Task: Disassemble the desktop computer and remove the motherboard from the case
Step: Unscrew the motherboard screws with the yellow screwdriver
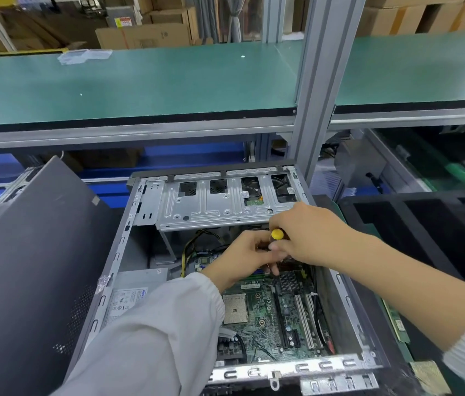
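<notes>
The green motherboard (265, 312) lies flat inside the open grey metal computer case (117, 252). Above it, the left hand (242, 255) curls its fingers by a yellow-capped screwdriver (277, 234), which the right hand (302, 232) grips, just before the silver drive cage (211, 207). Beyond runs a green shelf (140, 84).

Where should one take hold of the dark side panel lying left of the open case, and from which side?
Probably the side panel by its raised far edge, coming from above; it lies tilted against the case, so that edge stands free.
</notes>
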Available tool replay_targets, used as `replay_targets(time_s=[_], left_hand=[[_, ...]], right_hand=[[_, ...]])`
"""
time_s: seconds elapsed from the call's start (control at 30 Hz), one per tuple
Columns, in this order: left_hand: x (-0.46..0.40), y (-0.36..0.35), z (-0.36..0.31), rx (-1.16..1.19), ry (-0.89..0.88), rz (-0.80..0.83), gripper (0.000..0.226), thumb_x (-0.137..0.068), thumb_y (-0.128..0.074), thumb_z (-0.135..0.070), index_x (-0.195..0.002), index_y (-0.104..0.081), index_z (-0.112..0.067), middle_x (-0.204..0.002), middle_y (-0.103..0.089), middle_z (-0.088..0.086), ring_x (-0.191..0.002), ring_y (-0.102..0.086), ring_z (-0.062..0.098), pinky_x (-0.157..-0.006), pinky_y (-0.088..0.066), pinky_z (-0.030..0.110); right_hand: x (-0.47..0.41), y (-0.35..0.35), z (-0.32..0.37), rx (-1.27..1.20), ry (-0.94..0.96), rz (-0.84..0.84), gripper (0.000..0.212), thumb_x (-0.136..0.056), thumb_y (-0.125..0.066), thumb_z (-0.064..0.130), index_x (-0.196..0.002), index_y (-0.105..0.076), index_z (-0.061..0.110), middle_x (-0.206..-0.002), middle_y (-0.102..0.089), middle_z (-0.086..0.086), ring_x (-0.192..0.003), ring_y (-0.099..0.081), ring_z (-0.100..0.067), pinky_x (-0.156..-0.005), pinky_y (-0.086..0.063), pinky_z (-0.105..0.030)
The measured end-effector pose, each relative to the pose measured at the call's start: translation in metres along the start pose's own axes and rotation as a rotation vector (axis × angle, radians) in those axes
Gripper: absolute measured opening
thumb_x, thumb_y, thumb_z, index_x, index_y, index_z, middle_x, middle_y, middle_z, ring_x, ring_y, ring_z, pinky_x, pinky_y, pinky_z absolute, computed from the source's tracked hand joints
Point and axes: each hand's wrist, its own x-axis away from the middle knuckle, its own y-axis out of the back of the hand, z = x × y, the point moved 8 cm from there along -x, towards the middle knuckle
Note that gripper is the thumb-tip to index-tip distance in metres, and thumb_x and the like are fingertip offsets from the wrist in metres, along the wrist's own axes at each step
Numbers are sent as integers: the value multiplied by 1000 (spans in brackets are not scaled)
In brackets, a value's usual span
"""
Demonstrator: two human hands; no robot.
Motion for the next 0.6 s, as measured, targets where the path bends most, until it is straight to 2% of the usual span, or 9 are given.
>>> replay_targets(time_s=[0.07, 0.13, 0.23, 0.3, 0.37, 0.4, 0.53, 0.6], left_hand=[[0, 0, 0, 0, 2, 0, 15, -92, -59, -2, -83, -62, -14, -66, -67, -10, -58, -63, 11, -61, -49, 28], [0, 1, 1, 22, 11, -8, 19, -91, -60, -1, -81, -63, -17, -66, -67, -9, -58, -63, 12, -62, -49, 28], [1, 0, 1, 37, 14, -5, 18, -90, -61, -2, -82, -63, -18, -62, -67, -9, -57, -64, 11, -62, -50, 26], [0, -1, 0, 26, 7, -1, 14, -91, -61, -3, -84, -63, -15, -61, -67, -8, -57, -64, 10, -63, -50, 27], [0, -1, -1, 15, -2, 7, 14, -91, -60, -2, -83, -63, -14, -62, -67, -8, -58, -64, 11, -64, -50, 29], [0, -1, -1, 16, -3, 8, 17, -91, -61, -2, -81, -64, -16, -63, -67, -8, -59, -64, 12, -65, -51, 30], [-1, 1, 3, 60, 11, -10, 18, -89, -63, -3, -79, -63, -18, -67, -66, -8, -59, -64, 13, -66, -51, 31], [-1, 1, 3, 33, 13, -4, 16, -90, -62, -3, -80, -62, -16, -63, -67, -9, -58, -65, 11, -64, -52, 27]], right_hand=[[1, 5, 0, 64, -9, -64, 41, -89, -48, 58, -98, -55, 18, -84, -48, -1, -86, -54, -22, -62, -36, -29], [0, 5, 3, 103, 3, -70, 34, -92, -52, 48, -101, -57, 16, -93, -57, -2, -90, -58, -23, -62, -37, -28], [1, 0, 6, 16, 39, -10, 23, -90, -59, 32, -110, -56, 23, -102, -55, -6, -84, -53, -22, -63, -38, -29], [4, 1, 4, -30, 34, -32, 27, -88, -59, 41, -109, -55, 24, -100, -55, -6, -88, -55, -23, -64, -37, -30], [3, 3, 3, 35, 1, -99, 42, -88, -51, 57, -103, -56, 19, -96, -59, -5, -91, -57, -24, -62, -35, -30], [1, 4, 3, 77, -13, -112, 44, -89, -48, 58, -100, -57, 16, -95, -60, -5, -90, -58, -24, -62, -35, -29], [-2, -1, 6, 4, 22, -29, 21, -91, -57, 34, -108, -59, 21, -99, -59, -6, -84, -52, -23, -63, -37, -30], [0, 1, 4, -41, 25, -24, 28, -89, -58, 42, -108, -56, 22, -97, -56, -5, -84, -51, -23, -62, -36, -30]])
